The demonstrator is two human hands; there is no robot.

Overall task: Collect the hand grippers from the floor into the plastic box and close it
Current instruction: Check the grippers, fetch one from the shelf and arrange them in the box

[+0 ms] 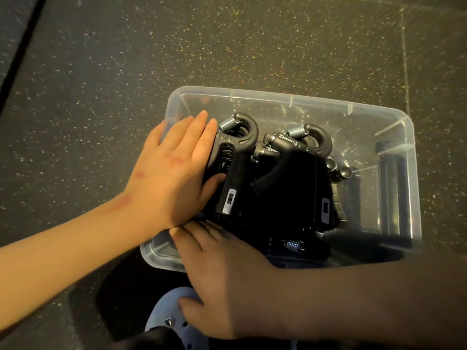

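Observation:
A clear plastic box (pixel 394 114) stands open on the dark speckled floor. Several black hand grippers (pixel 290 178) with metal springs lie piled inside it, mostly towards the left and middle. My left hand (pixel 171 173) reaches in over the left wall. Its straight fingers lie flat against the leftmost gripper (pixel 235 173), and the thumb touches that gripper's handle. My right hand (pixel 227 281), in shadow, lies over the near rim with fingers stretched out onto the near end of the pile.
A blue perforated shoe (pixel 171 309) sits just in front of the box's near left corner. Something dark blue (pixel 394 178) shows through the box's right wall. A black seam (pixel 22 46) crosses the floor at far left.

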